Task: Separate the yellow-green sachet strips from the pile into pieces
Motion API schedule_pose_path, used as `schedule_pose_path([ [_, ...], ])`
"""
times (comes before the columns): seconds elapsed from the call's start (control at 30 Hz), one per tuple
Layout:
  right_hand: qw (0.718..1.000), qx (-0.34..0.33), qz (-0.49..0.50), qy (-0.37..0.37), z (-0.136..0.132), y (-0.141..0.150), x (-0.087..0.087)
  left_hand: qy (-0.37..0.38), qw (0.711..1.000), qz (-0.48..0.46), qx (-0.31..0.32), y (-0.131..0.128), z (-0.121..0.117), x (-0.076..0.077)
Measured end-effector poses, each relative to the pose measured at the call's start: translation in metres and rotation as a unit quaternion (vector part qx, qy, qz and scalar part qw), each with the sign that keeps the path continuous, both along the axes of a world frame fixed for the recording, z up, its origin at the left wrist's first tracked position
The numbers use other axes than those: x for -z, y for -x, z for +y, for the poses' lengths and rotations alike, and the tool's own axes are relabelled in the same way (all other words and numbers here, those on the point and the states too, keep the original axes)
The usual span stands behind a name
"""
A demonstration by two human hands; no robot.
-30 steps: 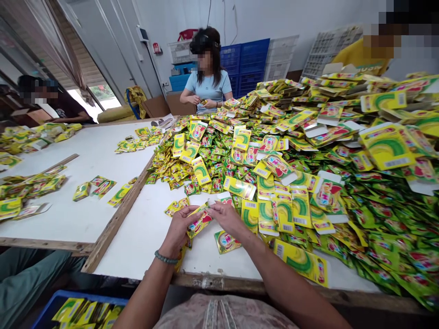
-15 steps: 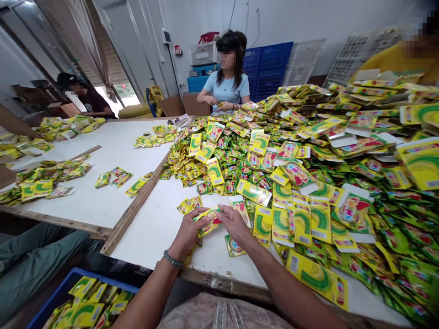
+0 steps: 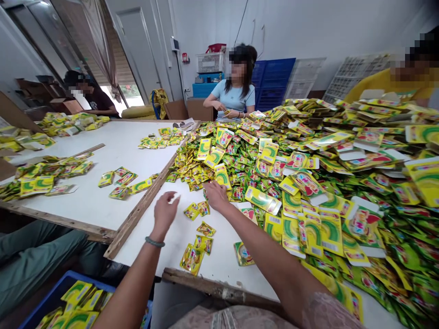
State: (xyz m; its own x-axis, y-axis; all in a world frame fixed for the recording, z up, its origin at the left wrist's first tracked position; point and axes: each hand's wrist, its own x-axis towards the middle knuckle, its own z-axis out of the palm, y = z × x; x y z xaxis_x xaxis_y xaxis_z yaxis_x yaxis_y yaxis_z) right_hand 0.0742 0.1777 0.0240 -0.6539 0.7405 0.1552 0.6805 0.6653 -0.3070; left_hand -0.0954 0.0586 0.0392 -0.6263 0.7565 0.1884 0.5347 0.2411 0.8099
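Note:
My left hand (image 3: 166,213) hovers over the white tabletop just right of the wooden divider strip, its fingers apart and nothing in them. My right hand (image 3: 216,196) reaches to the near edge of the heap of small sachets (image 3: 192,171), beside a yellow-green box (image 3: 222,176). Its fingertips point down among the sachets and are partly hidden, so a grip cannot be made out. Between my forearms lie loose yellow sachets (image 3: 191,258), with a pair of sachets (image 3: 197,209) closer to my hands. A flat box (image 3: 244,254) rests partly behind my right forearm.
A large heap of boxes and sachets (image 3: 308,183) covers the table's right side. Beyond the wooden divider (image 3: 137,217) lie small groups of boxes (image 3: 118,192). A blue crate (image 3: 68,278) of boxes stands at lower left. A co-worker in light blue (image 3: 236,96) sits opposite; others sit left and right.
The packet that both hands held is out of them, and another packet now lies beyond the divider. My left hand has moved left and opened; my right hand has gone forward to the heap.

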Motion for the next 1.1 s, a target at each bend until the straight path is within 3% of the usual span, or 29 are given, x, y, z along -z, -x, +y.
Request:
schedule_pose_path([
  [0.1, 0.998, 0.007, -0.06, -0.011, -0.002, 0.002, 0.009, 0.141, 0.977, 0.153, 0.052, -0.039, 0.015, 0.015],
  [0.2, 0.996, 0.025, -0.085, -0.018, -0.007, -0.008, 0.011, 0.211, 0.95, 0.205, 0.107, -0.061, 0.032, 0.025],
  [0.43, 0.994, 0.017, -0.111, 0.0, -0.016, -0.038, 0.008, 0.17, 0.956, 0.114, 0.21, -0.073, 0.045, 0.028],
  [0.7, 0.992, 0.065, -0.1, 0.028, -0.033, -0.071, 0.011, 0.083, 0.964, -0.035, 0.249, -0.096, 0.042, 0.031],
  [0.83, 0.992, 0.128, -0.01, 0.019, -0.042, -0.089, 0.019, 0.037, 0.962, -0.149, 0.227, -0.096, 0.037, 0.036],
  [0.9, 0.986, 0.155, 0.059, 0.017, -0.045, -0.096, 0.023, -0.015, 0.939, -0.278, 0.201, -0.095, 0.033, 0.038],
  [0.97, 0.981, 0.152, 0.119, 0.03, -0.046, -0.1, 0.024, -0.067, 0.895, -0.405, 0.174, -0.095, 0.028, 0.038],
  [1.03, 0.971, 0.139, 0.189, 0.04, -0.045, -0.102, 0.021, -0.091, 0.867, -0.463, 0.157, -0.098, 0.025, 0.039],
  [1.1, 0.957, 0.146, 0.248, 0.04, -0.044, -0.102, 0.017, -0.1, 0.862, -0.477, 0.143, -0.101, 0.024, 0.039],
])
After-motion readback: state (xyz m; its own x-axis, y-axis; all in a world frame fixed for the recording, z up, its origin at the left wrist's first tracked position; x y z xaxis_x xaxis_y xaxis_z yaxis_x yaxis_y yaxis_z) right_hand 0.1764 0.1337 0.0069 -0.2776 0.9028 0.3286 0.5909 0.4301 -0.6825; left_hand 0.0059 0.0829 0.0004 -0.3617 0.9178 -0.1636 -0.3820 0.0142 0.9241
